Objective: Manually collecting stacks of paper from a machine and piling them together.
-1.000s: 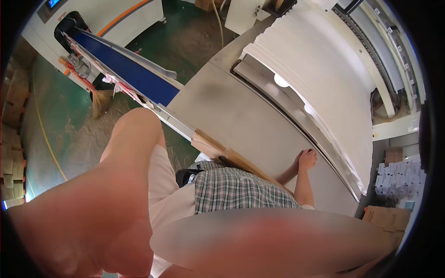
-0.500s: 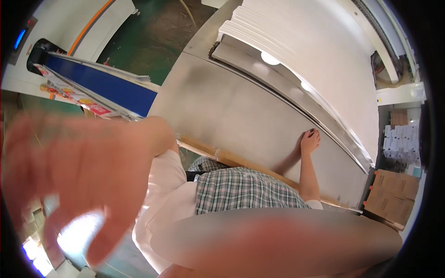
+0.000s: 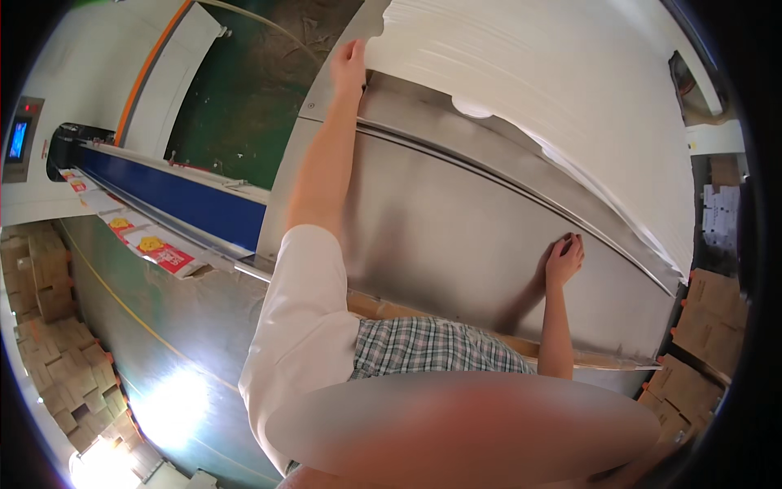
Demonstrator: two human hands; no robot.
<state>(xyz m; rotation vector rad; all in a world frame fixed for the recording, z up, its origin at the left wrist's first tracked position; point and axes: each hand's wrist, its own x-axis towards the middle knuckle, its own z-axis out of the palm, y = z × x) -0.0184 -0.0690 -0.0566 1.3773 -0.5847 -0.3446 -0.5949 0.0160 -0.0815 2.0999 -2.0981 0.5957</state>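
A thick stack of white sheets (image 3: 529, 90) lies on the metal machine table (image 3: 423, 220), its near edge curved and uneven. My left hand (image 3: 349, 63) is stretched out to the stack's left corner, fingers bent and closed against its edge. Whether a sheet is pinched between them is hidden. Over the bare metal to the right, my right hand (image 3: 566, 257) is closed, with the fingers curled. Something small and dark shows at its fingertips, too small to name. A metal ledge with a dark slot (image 3: 489, 175) runs between this hand and the stack.
On the left, a blue conveyor belt (image 3: 175, 196) comes out of a white machine (image 3: 98, 73), with printed red and white packaging (image 3: 155, 244) along its side. Brown cartons (image 3: 61, 367) are piled at the lower left, and more cartons (image 3: 709, 318) stand at the right.
My left hand has swung from the near left, where it was blurred and spread, forward to the stack's left corner. My right hand stays closed over the metal. The view has shifted slightly.
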